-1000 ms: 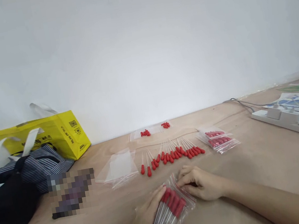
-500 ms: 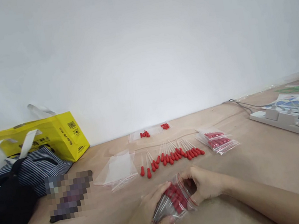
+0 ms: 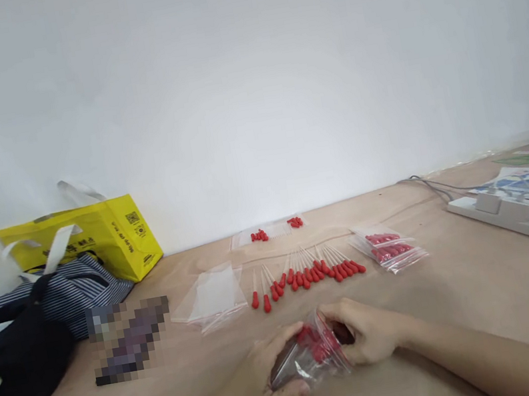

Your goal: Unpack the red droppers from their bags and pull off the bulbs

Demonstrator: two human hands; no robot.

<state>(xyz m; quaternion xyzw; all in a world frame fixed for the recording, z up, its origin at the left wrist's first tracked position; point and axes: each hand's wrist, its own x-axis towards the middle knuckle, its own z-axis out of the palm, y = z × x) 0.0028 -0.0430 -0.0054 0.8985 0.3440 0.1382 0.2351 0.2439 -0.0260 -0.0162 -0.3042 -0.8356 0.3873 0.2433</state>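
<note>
A clear zip-lock bag (image 3: 309, 367) with several red-bulbed droppers (image 3: 320, 347) inside lies between my two hands at the front. My left hand (image 3: 265, 380) is wrapped round the bag's left end, thumb below and fingers above. My right hand (image 3: 363, 333) grips the bag's zip edge on the right, its fingertips partly hidden by the plastic. Beyond the hands, loose droppers (image 3: 308, 276) lie in a row, red bulbs toward me and thin stems pointing away. Flat clear bags (image 3: 214, 294) lie left of the row, and filled dropper bags (image 3: 389, 248) lie on its right.
Farther back against the wall are more bagged droppers (image 3: 270, 232). To the left are a yellow shopping bag (image 3: 93, 237), a striped bag (image 3: 87, 292), a black cap (image 3: 26, 380) and a blurred-out item (image 3: 134, 341). A power strip (image 3: 516, 220) with cables stands right.
The droppers inside the held bag have shifted, their bulbs now bunched nearer the zip edge. Both hands keep their hold. The whole view has moved slightly.
</note>
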